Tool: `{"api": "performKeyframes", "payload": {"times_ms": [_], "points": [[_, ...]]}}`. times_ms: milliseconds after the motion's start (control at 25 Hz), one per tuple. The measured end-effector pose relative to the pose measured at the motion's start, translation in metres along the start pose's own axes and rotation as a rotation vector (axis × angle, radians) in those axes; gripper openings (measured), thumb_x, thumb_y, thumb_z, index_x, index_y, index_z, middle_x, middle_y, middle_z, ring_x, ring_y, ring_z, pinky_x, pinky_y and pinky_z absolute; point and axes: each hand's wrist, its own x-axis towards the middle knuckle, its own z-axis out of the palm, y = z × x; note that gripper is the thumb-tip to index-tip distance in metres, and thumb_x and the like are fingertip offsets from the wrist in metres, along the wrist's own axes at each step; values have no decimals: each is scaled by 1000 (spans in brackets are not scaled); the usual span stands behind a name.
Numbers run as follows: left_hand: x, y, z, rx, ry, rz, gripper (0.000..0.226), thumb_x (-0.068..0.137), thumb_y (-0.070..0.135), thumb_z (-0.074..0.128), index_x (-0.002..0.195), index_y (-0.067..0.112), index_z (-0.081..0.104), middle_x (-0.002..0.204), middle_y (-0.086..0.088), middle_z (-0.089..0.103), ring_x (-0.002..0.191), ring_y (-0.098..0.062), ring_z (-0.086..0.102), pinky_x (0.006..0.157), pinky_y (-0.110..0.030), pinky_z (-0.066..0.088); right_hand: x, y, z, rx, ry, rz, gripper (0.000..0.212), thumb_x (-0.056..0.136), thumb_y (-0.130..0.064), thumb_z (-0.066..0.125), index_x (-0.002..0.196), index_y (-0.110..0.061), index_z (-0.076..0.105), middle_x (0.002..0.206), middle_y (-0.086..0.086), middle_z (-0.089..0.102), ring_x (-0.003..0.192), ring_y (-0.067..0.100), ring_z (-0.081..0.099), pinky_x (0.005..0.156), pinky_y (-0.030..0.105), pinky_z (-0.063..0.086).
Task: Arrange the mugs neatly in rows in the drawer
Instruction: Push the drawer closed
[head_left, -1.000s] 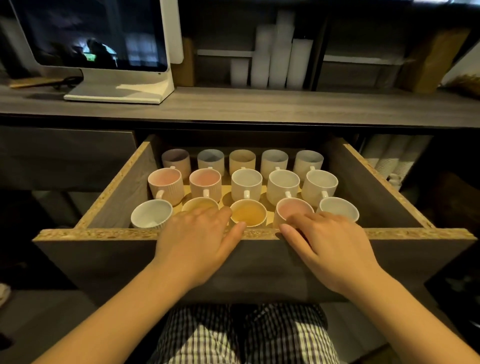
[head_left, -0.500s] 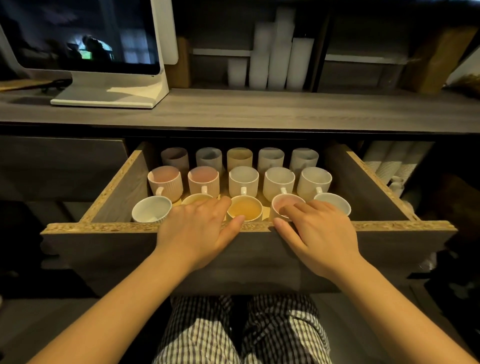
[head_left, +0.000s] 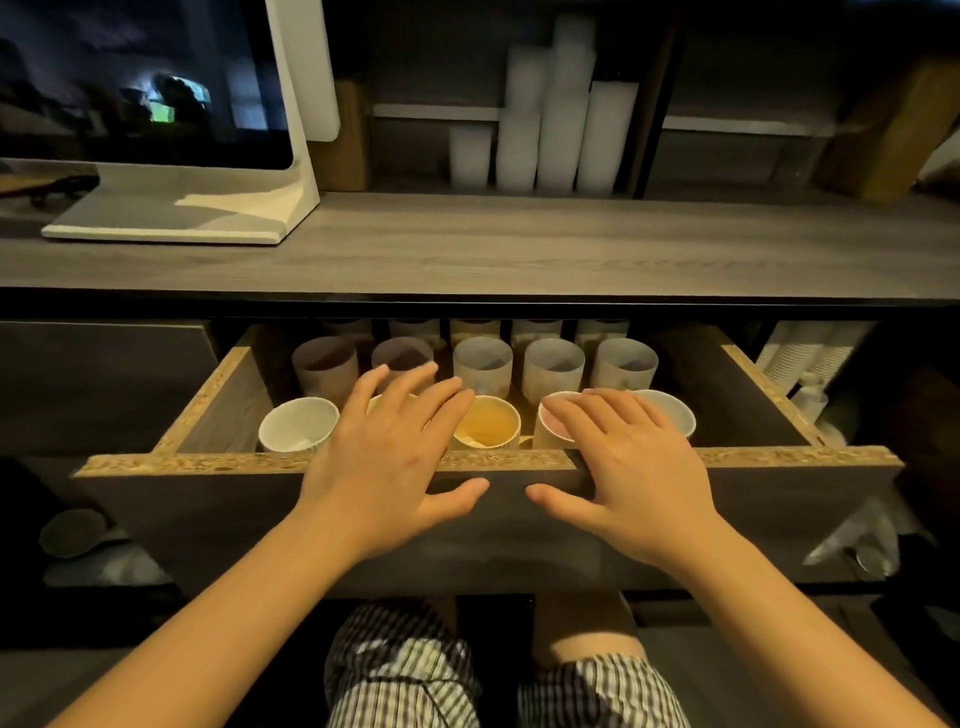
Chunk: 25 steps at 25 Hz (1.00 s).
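A chipboard drawer (head_left: 208, 462) stands partly slid under the grey counter. Several ribbed mugs stand upright in three rows inside; the back row is mostly hidden under the counter edge. A white mug (head_left: 297, 425) is at the front left, a yellow-lined mug (head_left: 488, 423) in the front middle. My left hand (head_left: 387, 462) lies flat over the drawer's front panel, fingers spread above a front mug, thumb on the panel face. My right hand (head_left: 631, 467) lies the same way, fingers over a pink-lined mug (head_left: 551, 423). Neither hand holds a mug.
The grey counter (head_left: 519, 249) overhangs the drawer and carries a white monitor (head_left: 156, 119) at the left. White cup stacks (head_left: 550, 135) stand on the shelf behind. More stacked cups (head_left: 810, 353) sit right of the drawer. My knees in striped shorts are below.
The drawer has slid inward under the counter, hiding the back row of mugs. Both hands stayed flat on the front panel and moved with it.
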Motion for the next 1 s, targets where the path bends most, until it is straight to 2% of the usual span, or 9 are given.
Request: {"api": "performKeyframes", "payload": {"times_ms": [160,280,720,1000], "points": [[24,-13,12,20,-7,-1,74,82,62,34,130,9,53,131,-9,59,126,-30,50,103,-48,24,27,11,15,-62,-39,-8,74,80,-73,30,129,-21,52,127,2,62,122,26,55,103,44,28],[45,-21,23,26,-9,-19,75,82,62,33,130,9,53,132,-10,59,126,-30,50,104,-48,23,48,20,25,-94,-74,-10,80,81,-74,26,136,-19,45,137,4,55,132,28,45,108,45,21],[66,-32,39,56,40,-9,82,81,66,31,135,6,47,136,-11,54,129,-30,47,104,-52,32,70,34,40,-99,0,-65,87,82,-76,20,143,-15,33,146,10,43,139,31,31,110,50,28],[100,-50,59,72,20,-50,89,80,70,26,141,6,34,146,-13,43,134,-29,40,107,-51,22,106,45,59,-113,12,-35,93,78,-77,24,145,-13,26,151,13,35,141,33,26,110,50,16]]}}
